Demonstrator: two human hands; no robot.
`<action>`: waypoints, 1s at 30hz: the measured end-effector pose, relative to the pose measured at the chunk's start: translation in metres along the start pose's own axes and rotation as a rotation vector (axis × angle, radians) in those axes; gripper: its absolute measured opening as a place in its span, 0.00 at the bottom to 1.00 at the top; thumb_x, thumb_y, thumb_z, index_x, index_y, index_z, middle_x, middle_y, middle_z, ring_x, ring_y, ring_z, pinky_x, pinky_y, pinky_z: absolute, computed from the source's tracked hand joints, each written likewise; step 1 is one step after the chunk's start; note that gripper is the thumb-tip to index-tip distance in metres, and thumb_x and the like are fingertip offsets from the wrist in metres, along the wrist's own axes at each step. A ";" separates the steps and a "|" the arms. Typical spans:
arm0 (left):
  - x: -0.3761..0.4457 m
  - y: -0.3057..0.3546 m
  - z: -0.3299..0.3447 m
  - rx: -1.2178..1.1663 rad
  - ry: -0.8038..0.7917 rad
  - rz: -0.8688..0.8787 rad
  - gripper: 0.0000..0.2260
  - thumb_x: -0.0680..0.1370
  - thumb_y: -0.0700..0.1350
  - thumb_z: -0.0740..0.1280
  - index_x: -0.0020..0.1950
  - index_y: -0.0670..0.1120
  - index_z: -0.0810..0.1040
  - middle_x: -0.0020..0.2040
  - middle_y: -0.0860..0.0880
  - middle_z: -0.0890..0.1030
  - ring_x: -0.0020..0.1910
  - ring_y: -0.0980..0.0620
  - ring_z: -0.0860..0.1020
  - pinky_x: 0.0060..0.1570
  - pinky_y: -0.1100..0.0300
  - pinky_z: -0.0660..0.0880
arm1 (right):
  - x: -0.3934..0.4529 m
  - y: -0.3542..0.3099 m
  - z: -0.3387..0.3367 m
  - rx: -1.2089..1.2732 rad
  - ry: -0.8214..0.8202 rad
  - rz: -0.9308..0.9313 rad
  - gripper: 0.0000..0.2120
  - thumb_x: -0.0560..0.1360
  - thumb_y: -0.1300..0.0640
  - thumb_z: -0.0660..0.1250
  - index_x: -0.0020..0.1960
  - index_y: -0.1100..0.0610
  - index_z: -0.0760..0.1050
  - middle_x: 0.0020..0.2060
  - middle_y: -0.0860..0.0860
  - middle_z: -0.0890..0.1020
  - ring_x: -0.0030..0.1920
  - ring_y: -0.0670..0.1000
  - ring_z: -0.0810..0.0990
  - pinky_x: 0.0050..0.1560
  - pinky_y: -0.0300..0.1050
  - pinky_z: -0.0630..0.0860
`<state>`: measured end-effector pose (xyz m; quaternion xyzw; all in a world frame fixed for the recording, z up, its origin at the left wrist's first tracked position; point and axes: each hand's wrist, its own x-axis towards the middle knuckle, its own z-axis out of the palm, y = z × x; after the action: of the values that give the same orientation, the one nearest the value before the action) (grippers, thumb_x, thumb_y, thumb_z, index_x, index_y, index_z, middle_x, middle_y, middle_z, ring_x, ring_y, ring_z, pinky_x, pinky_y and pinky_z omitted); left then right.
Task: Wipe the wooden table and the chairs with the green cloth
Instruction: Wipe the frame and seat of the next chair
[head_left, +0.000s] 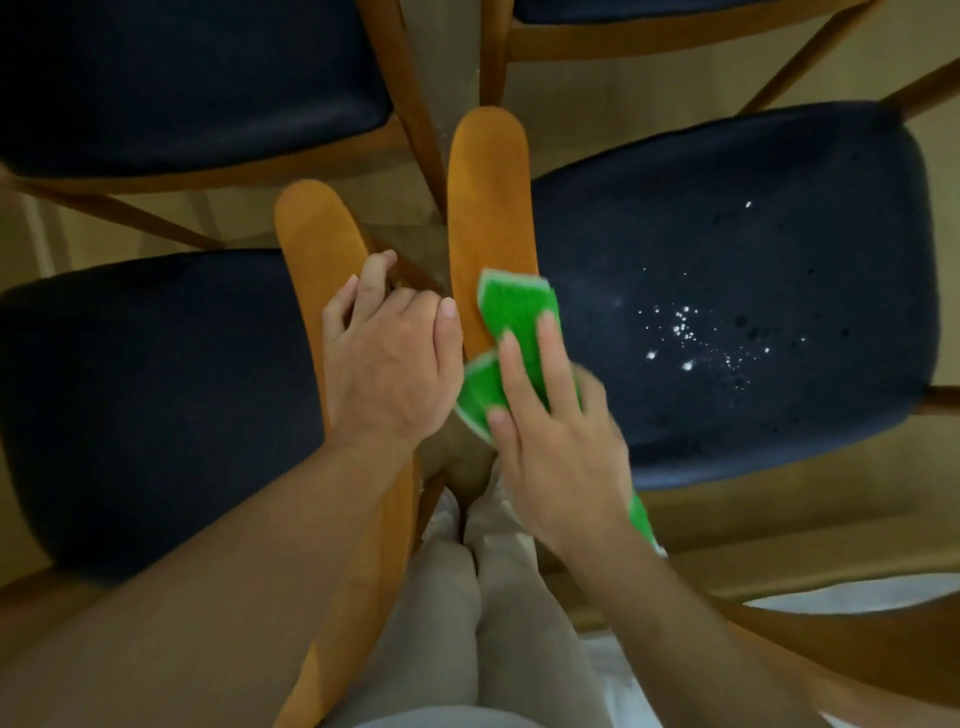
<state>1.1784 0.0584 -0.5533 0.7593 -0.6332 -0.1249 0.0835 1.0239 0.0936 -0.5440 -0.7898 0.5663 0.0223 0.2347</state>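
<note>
Four dark-seated chairs show, two near and two beyond; the left hand (387, 358) curls around the left chair's armrest (317, 244) while the right hand (556, 441), fingers straight, presses one green cloth (511, 306) onto the right chair's armrest (488, 197)

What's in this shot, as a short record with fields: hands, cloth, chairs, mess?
left hand: grips the left armrest
right hand: presses the cloth on the right armrest
cloth: green, folded over that armrest
chairs: wooden frames, dark seats
mess: white specks on the right seat
</note>
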 end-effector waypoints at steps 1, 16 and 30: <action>0.000 0.000 0.001 0.003 -0.001 0.006 0.17 0.82 0.48 0.50 0.38 0.50 0.73 0.41 0.49 0.81 0.69 0.47 0.68 0.66 0.48 0.60 | 0.021 -0.008 -0.003 -0.015 0.023 0.006 0.25 0.83 0.46 0.47 0.78 0.53 0.56 0.78 0.56 0.55 0.63 0.62 0.70 0.50 0.57 0.78; 0.002 -0.002 0.006 0.013 0.054 -0.015 0.19 0.82 0.51 0.48 0.36 0.51 0.71 0.41 0.51 0.80 0.68 0.49 0.68 0.67 0.50 0.59 | -0.095 0.030 0.031 -0.138 0.021 0.104 0.26 0.81 0.43 0.47 0.78 0.45 0.51 0.77 0.52 0.57 0.68 0.62 0.68 0.52 0.60 0.75; -0.074 0.045 -0.003 -0.556 0.095 0.291 0.11 0.82 0.42 0.53 0.45 0.44 0.72 0.41 0.48 0.73 0.45 0.52 0.72 0.55 0.52 0.70 | -0.083 -0.005 0.046 -0.072 0.366 0.639 0.22 0.79 0.44 0.49 0.62 0.54 0.73 0.54 0.54 0.79 0.52 0.59 0.76 0.56 0.58 0.68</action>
<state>1.1249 0.1228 -0.5316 0.6138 -0.6722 -0.2442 0.3343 1.0090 0.1866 -0.5585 -0.5717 0.8158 -0.0272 0.0828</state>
